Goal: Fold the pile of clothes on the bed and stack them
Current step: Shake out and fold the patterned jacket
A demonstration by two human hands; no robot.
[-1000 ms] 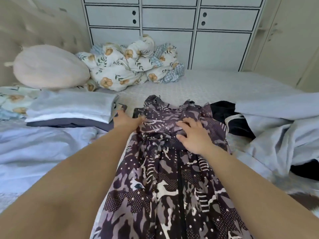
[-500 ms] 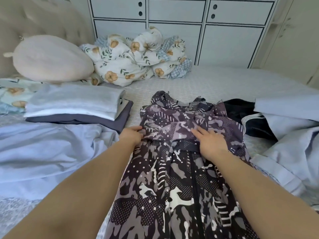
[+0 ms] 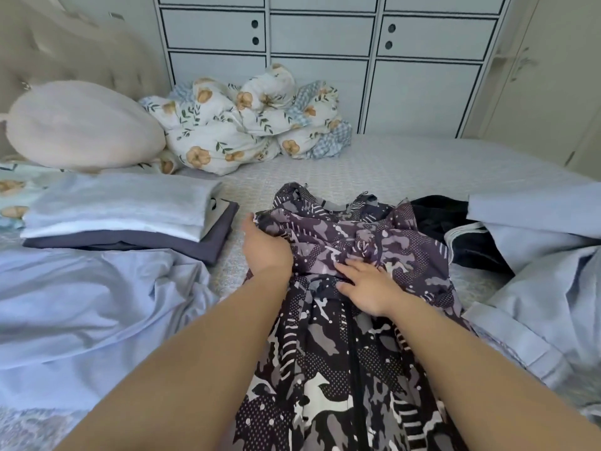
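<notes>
Left hand point(image 3: 265, 247) gripping patterned dress point(image 3: 328, 320) edge, fingertips buried in fabric. Right hand point(image 3: 369, 284) flat, fingers straight. Dress hem cut off below.

- You have no readable text, label, brand, number or sign anywhere in this view.
</notes>
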